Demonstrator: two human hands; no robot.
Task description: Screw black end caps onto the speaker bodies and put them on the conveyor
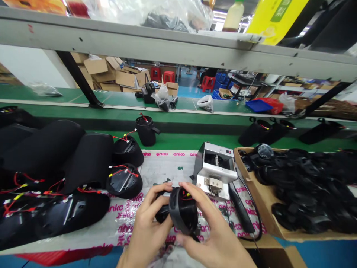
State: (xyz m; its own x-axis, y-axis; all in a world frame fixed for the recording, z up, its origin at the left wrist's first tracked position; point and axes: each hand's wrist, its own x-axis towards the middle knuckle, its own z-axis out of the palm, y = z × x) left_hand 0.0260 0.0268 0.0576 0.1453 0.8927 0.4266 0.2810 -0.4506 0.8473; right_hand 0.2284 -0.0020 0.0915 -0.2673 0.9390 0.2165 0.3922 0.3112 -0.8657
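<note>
Holds bare left hand (149, 223) and bare right hand (214, 230) near each other with palms facing inward, curls left fingers (158, 204) above left thumb (167, 225), extends right fingers (199, 197) well above right thumb (189, 245), and grips with both.

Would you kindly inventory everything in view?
Housing: one, black, foreground
Parts carton: one, brown, right
Parts: many, black, inside it
Metal machine: one, silver, beside carton
Wired casings: several, black, left
Printed sheet: one, whitish, centre
Upright cylinder: one, black, behind sheet
Tilted cylinders: three, black, far right
Tray: one, blue, rear
Stools: three, red, background
Boxes: several, brown, background
Shelf: one, grey, overhead
Left hand: one, bare, on housing
Right hand: one, bare, on housing
</note>
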